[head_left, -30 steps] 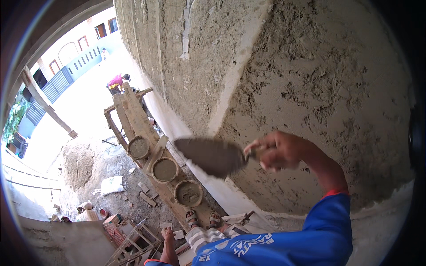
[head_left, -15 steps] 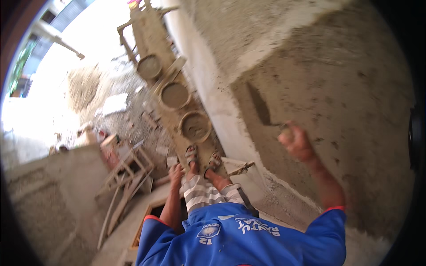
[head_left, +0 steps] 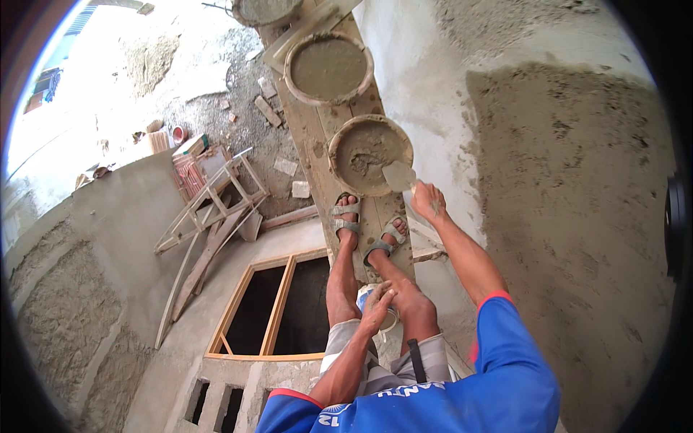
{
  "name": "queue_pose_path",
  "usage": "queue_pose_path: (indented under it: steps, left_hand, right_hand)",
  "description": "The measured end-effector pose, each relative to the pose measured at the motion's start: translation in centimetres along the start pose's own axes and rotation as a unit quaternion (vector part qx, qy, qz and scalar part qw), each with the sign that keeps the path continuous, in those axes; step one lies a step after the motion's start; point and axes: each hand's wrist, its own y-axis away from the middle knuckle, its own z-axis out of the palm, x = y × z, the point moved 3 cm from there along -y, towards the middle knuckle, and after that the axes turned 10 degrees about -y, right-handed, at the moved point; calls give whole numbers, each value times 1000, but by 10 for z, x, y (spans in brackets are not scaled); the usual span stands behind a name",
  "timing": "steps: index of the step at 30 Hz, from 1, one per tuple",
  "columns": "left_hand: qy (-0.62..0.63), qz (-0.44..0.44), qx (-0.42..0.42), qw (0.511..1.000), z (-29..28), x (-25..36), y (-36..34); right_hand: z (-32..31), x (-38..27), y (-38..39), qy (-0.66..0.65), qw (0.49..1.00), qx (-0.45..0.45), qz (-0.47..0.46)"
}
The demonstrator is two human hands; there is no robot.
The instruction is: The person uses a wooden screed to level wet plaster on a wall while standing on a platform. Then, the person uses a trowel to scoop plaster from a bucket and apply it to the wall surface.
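Note:
My right hand is closed round the handle of a trowel. Its pale blade reaches over the near right rim of a round tub with wet grey mortar in it. Lower down, my left hand is beside my right knee, its fingers stretched out and holding nothing. Just behind that hand stands a white and blue bucket, partly hidden by my hand and leg.
My sandalled feet stand on a narrow plank platform. Farther along are a second mortar tub and a third tub. A freshly plastered wall rises on the right. Left and below are a wooden window frame and a wooden trestle.
My right hand has brought the trowel from the wall down to the nearest tub. My left hand has moved to my knee. The view has shifted as I bend lower.

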Motion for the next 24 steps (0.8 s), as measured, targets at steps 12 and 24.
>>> queue_pose_path:
  steps: [12,24]
  left_hand:
    - [118,-104,40,987,-11,-16,-8]
    - [130,-9,73,989,-12,-14,-10]
  right_hand:
    - [87,-3,-28,-149,975,143,-84]
    - [-19,3,56,-122,971,158,-132]
